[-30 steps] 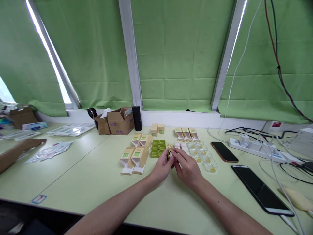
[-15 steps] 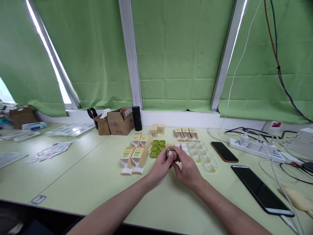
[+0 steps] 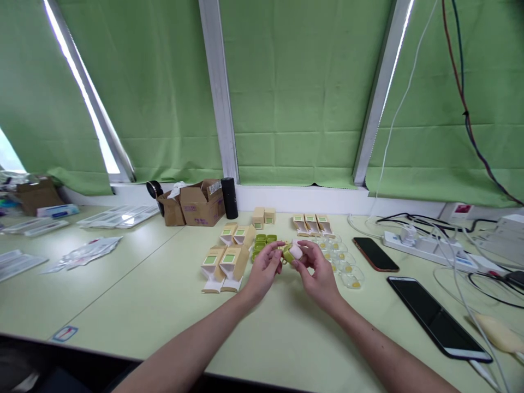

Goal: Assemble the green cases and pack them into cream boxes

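we hold a small green case point(image 3: 288, 255) up between our two hands, just above the table point(image 3: 159, 311) and in front of the rows of goods. our left hand point(image 3: 264, 270) has thumb and fingers pinched together at the case's left side, and our right hand point(image 3: 318, 273) grips from the other side, thumb below and fingers above. a pale pink block point(image 3: 296, 250) shows at the right of the case, next to our right fingertips; we cannot tell how deep it sits in the green part.

just behind our left hand we have a group of green cups point(image 3: 260, 238), partly hidden by our fingers. to the left of them, beige cartons point(image 3: 229, 262) with green squares stand in pairs, the nearer two with white flaps spread toward us. two more beige boxes point(image 3: 263, 216) stand farther back, and three opened cartons point(image 3: 313, 224) lie behind our right hand. beside that hand we see clear containers point(image 3: 352, 277) with yellow spots inside, some of them covered by our fingers. farther right lie a smaller phone point(image 3: 375, 254) and a larger phone point(image 3: 438, 315), near a white power strip point(image 3: 429, 252)
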`<state>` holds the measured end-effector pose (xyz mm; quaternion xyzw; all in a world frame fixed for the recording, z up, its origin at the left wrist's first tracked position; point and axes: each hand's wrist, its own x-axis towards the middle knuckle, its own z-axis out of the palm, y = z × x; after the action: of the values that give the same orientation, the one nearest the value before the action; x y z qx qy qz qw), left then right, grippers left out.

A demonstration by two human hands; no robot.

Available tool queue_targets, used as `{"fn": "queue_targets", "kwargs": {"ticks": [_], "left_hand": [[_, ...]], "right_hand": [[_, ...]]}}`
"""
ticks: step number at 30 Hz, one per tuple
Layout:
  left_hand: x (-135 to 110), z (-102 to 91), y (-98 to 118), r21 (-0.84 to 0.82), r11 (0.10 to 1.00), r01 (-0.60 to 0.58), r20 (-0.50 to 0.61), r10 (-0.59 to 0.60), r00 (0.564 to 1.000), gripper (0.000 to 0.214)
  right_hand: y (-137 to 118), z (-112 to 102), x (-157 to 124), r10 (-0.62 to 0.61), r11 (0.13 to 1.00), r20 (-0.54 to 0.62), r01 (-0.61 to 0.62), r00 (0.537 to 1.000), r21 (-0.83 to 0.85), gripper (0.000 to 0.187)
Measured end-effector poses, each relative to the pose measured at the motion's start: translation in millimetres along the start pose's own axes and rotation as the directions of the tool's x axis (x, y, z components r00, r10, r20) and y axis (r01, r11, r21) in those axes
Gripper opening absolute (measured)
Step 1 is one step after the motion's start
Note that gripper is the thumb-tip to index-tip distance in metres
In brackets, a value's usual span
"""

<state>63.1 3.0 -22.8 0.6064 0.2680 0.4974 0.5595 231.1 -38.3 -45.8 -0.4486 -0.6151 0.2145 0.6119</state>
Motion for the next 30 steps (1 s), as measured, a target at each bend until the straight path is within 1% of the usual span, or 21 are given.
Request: {"fn": "queue_targets", "kwargs": {"ticks": [3,7,12,15,17,18,20,21,23,25,28,30], "left_hand": [[0,-0.9,-2,0.038,0.998,-0.042,0.024,0.041,0.999,0.056],[-2,1.4,-3,0.079,0.992,-0.093,0.032,0.091,0.995,0.045],[-3,0.0,-4,0.126,0.98,-0.155,0.045,0.15,0.988,0.034],[-4,-5.7,-4,0.216,0.947,-0.238,0.033,0.236,0.971,0.023],[-2,-10.3,-3,0.34,0.885,-0.319,0.022,0.331,0.943,0.022],[-2,-12.2,-1,0.413,0.835,-0.363,0.04,0.381,0.924,0.026],[1,-14.4,3,0.541,0.714,-0.444,0.136,0.447,0.884,0.04],[2,-14.5,7,0.585,0.656,-0.477,0.199,0.454,0.869,0.048],[5,-12.8,14,0.636,0.567,-0.523,0.317,0.426,0.847,0.062],[8,-9.6,20,0.657,0.507,-0.558,0.414,0.376,0.829,0.068],[14,-4.5,26,0.662,0.463,-0.589,0.493,0.323,0.808,0.061],[18,-1.3,28,0.661,0.481,-0.576,0.486,0.311,0.817,0.051]], "right_hand": [[0,2,3,0.103,0.973,0.03,-0.107,0.994,0.205,0.043],[-4,3,6,0.189,0.912,0.023,-0.184,0.982,0.366,0.05],[-9,1,9,0.297,0.839,0.054,-0.287,0.953,0.463,0.06],[-11,-1,11,0.361,0.802,0.058,-0.341,0.931,0.49,0.065],[-11,-2,12,0.391,0.777,0.053,-0.361,0.919,0.515,0.066],[-10,-3,12,0.402,0.765,0.051,-0.366,0.914,0.53,0.066],[-9,-3,13,0.415,0.743,0.053,-0.372,0.908,0.556,0.065],[-8,-4,14,0.418,0.734,0.057,-0.374,0.907,0.567,0.065],[-7,-4,15,0.418,0.721,0.068,-0.377,0.906,0.582,0.062],[-6,-4,15,0.411,0.711,0.087,-0.379,0.907,0.592,0.061],[-5,-4,15,0.395,0.703,0.118,-0.383,0.911,0.599,0.06],[-5,-5,15,0.39,0.699,0.13,-0.385,0.912,0.603,0.06]]}}
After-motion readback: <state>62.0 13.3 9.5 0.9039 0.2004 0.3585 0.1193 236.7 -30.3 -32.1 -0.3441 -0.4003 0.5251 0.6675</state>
